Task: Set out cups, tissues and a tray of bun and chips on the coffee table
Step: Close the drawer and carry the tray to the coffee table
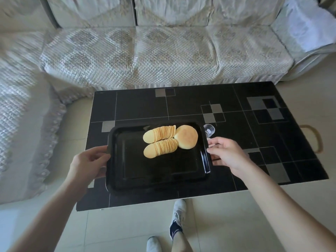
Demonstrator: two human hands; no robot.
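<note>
Beside a quilted sofa, a table (236, 99) is receiving a tray (154, 175) of chips (160, 140) and bun (187, 136); left hand (89, 163) and right hand (227, 153) are gripping opposite rims, best lowering level, clear of the glass (209, 130).

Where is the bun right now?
In the head view the bun lies in the far right corner of the black tray, touching the two rows of chips on its left, with a clear glass just beyond the tray's right rim.

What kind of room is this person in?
Most likely a home living room: a quilt-covered sofa wraps around a low black coffee table, where snacks sit on a tray.
</note>
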